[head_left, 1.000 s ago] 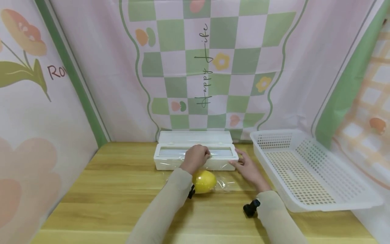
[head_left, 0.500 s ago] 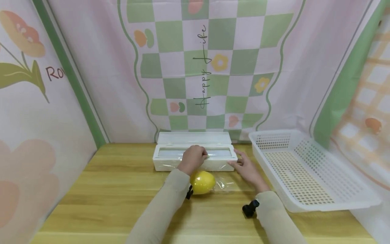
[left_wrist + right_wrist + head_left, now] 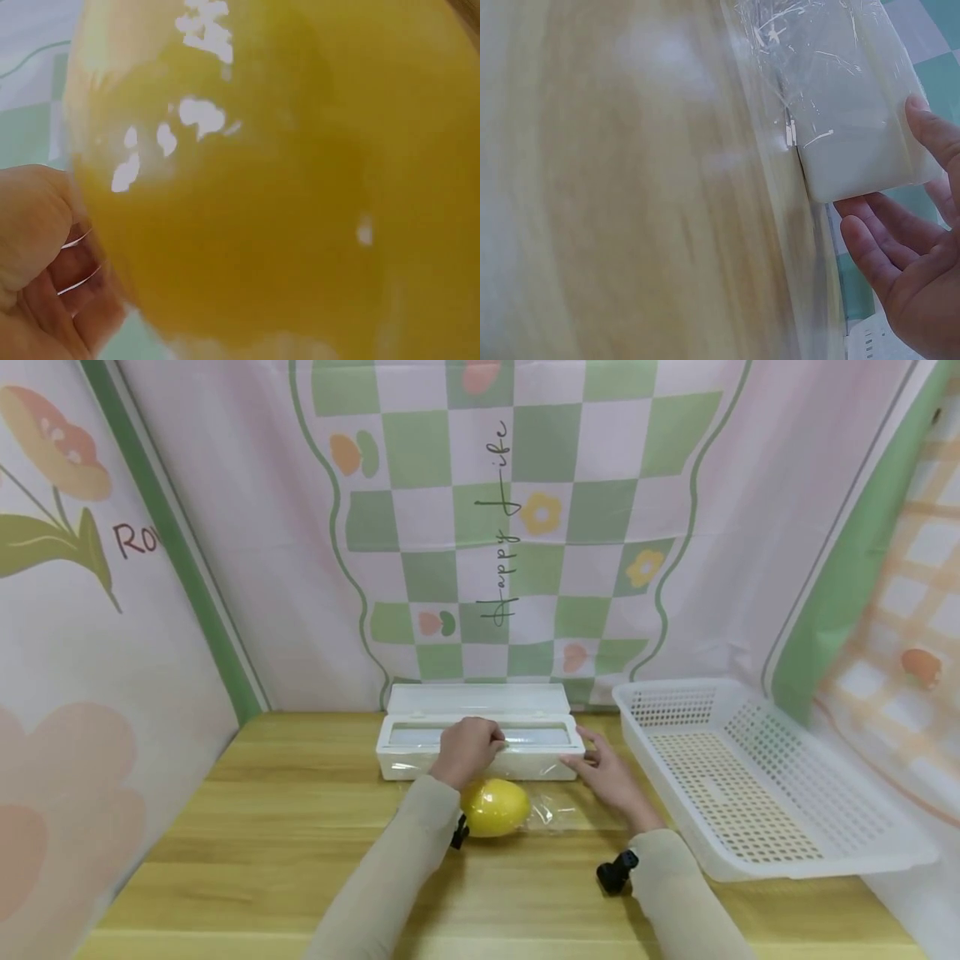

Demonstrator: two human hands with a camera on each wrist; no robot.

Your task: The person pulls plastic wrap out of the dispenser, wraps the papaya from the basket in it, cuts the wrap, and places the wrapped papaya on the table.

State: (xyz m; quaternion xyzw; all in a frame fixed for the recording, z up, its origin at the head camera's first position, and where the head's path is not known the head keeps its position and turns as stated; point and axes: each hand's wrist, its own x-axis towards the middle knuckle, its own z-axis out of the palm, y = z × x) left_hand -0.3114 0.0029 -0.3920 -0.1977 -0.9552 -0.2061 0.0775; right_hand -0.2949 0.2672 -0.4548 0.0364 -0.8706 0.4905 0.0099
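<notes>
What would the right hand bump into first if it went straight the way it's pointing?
Probably the white box: the right hand is at its right end and seems to touch it.

A long white box (image 3: 536, 767) lies on the bench (image 3: 247, 827), lid (image 3: 480, 697) raised at its back; clear film (image 3: 551, 816) spreads before it, around a glossy yellow fruit (image 3: 495, 808).

The long white box of smooth plastic (image 3: 540, 766) is overlaid by thin, clear, wrinkled plastic film (image 3: 551, 814). Glossy highlights are shown on the smooth yellow oval object (image 3: 495, 807). Sheen is lent to the brown wood-grained bench (image 3: 300, 827). The green-and-white checked cloth backdrop (image 3: 607, 510) is left matt.
</notes>
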